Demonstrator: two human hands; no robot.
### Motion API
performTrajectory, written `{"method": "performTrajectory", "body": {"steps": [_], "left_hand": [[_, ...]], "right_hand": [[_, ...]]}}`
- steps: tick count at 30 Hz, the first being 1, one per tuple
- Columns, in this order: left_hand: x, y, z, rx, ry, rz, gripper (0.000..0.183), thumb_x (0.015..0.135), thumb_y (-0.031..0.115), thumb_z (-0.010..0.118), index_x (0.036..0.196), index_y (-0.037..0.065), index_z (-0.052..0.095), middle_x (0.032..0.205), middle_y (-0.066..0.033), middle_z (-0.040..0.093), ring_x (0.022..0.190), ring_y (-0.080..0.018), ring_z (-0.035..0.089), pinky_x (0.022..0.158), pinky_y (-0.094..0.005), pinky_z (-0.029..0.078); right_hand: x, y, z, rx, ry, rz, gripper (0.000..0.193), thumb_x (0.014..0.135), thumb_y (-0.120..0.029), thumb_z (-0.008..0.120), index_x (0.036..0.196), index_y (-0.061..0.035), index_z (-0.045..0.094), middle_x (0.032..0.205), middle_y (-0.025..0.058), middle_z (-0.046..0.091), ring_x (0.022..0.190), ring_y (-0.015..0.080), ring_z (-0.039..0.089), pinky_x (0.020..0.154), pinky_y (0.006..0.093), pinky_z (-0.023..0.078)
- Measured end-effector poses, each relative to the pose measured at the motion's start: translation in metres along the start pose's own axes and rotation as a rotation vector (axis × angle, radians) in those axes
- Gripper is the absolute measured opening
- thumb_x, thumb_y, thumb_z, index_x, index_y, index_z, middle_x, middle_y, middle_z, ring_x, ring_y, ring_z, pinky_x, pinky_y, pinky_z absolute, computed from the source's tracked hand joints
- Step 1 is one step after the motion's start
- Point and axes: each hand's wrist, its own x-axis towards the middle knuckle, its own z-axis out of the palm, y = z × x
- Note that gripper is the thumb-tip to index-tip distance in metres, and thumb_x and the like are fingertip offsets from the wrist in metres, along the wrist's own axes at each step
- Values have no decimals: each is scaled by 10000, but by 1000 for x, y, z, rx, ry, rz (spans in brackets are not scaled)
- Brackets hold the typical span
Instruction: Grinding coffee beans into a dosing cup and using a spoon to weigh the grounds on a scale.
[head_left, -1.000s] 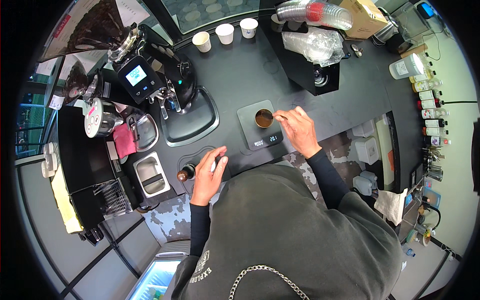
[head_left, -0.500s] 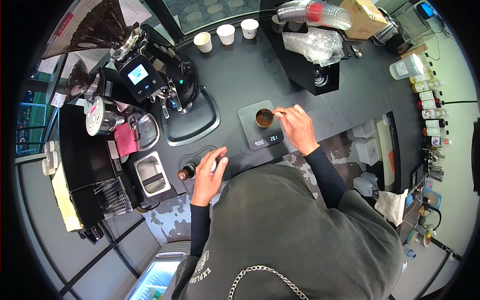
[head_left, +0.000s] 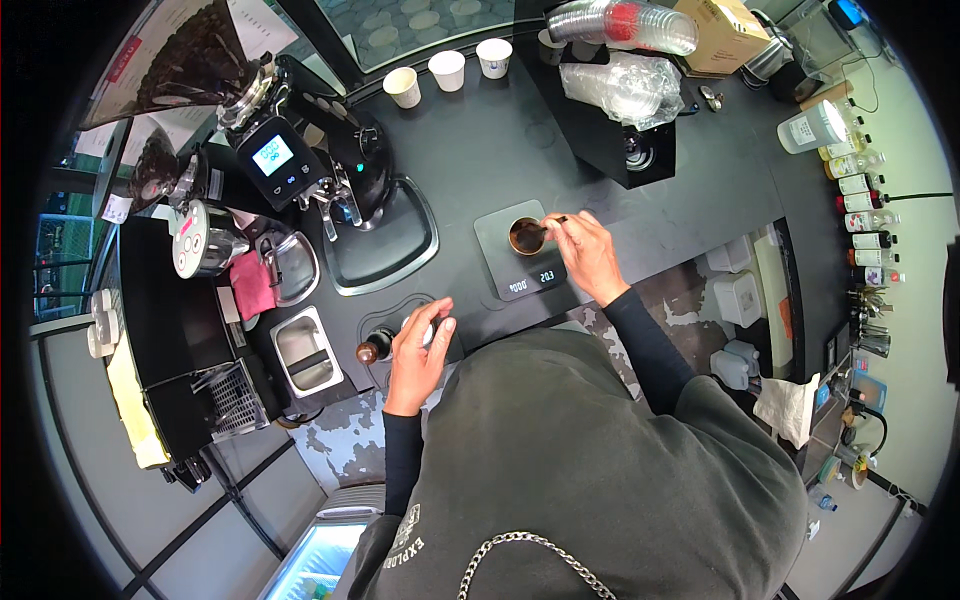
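A small round cup (head_left: pixel 523 247) with dark brown contents sits on a flat grey digital scale (head_left: pixel 496 268). My right hand (head_left: pixel 590 257) is closed in a pinch on a thin dark spoon handle (head_left: pixel 556 219) at the cup's right rim; the spoon's bowl cannot be made out. Farther left and nearer to me, my left hand (head_left: pixel 415 360) has its fingers stretched out and the thumb apart. It hovers over or rests on a pale round thing, mostly covered by the fingers. Beside it lies a tool with a brown wooden knob (head_left: pixel 368 352).
A coffee grinder (head_left: pixel 275 160) with a bean hopper stands at the left behind a black tray (head_left: pixel 385 275). A metal bin (head_left: pixel 305 350) is set into the counter. Paper cups (head_left: pixel 447 71) line the back, and wrapped plastic cups (head_left: pixel 625 90) lie on a black stand.
My right hand and the spoon handle have shifted slightly, with the handle a little higher at the cup's rim. The scale's lit reading has changed. My left hand stays nearly still.
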Motion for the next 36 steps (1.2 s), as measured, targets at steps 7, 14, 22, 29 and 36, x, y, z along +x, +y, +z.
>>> {"method": "performTrajectory", "body": {"steps": [7, 14, 22, 29, 36], "left_hand": [[1, 1, 0, -19, 1, -31, 288, 1021, 142, 687, 1258, -21, 677, 1148, -145, 723, 1061, -240, 706, 947, -340, 534], [3, 3, 0, -9, -6, -39, 284, 1025, 136, 680, 1264, -19, 676, 1152, -145, 723, 1065, -240, 707, 952, -342, 534], [8, 4, 2, 14, -14, -34, 289, 1026, 138, 682, 1265, -23, 670, 1155, -147, 723, 1076, -243, 709, 952, -340, 536], [8, 1, 2, 34, -17, -23, 288, 1026, 153, 682, 1265, -8, 677, 1142, -149, 725, 1058, -255, 710, 940, -353, 536], [8, 2, 5, 46, -29, -35, 278, 1028, 135, 674, 1266, -9, 679, 1154, -131, 728, 1072, -230, 707, 953, -343, 534]], "right_hand": [[1, 2, 1, -9, 23, 41, 89, 1014, -89, 642, 1045, -36, 707, 863, 71, 739, 768, 279, 649, 749, 386, 520], [4, 2, -4, 127, 27, 163, 114, 1025, -95, 624, 1037, -26, 714, 844, 80, 734, 766, 283, 653, 745, 388, 516], [6, -1, -2, 93, -43, 56, 115, 1030, -94, 619, 1040, -25, 710, 839, 88, 728, 784, 278, 660, 722, 404, 502], [8, -2, -16, 108, 30, 165, 123, 1035, -95, 615, 1047, -31, 719, 818, 77, 722, 777, 254, 659, 744, 386, 524], [8, -4, -16, 131, 52, 174, 126, 1039, -94, 616, 1034, -23, 720, 823, 84, 723, 773, 251, 656, 733, 380, 522]]}}
